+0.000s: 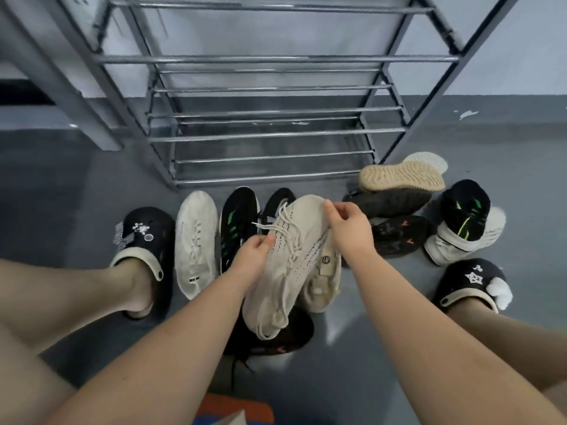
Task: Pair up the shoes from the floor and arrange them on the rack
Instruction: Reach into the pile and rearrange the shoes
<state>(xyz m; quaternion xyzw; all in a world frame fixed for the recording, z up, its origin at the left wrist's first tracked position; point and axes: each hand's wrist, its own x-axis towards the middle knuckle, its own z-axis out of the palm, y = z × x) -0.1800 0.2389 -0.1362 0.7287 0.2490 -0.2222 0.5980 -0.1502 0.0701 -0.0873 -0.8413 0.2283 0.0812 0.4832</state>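
A person's left hand [256, 251] and right hand [348, 228] each pinch the beige pair [294, 265], held above the floor [76, 185] just near of the rack [270, 136]. Keeping toes level and soles together should ease setting them across two bars. Side lettering is too blurred to read.

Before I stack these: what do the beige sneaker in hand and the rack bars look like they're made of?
Beige sneaker: soft knit fabric, matte, judging by the woven texture, dotted stripe and cloth laces. Rack: likely painted or plated metal tubing, given the thin round grey bars with bright glints.
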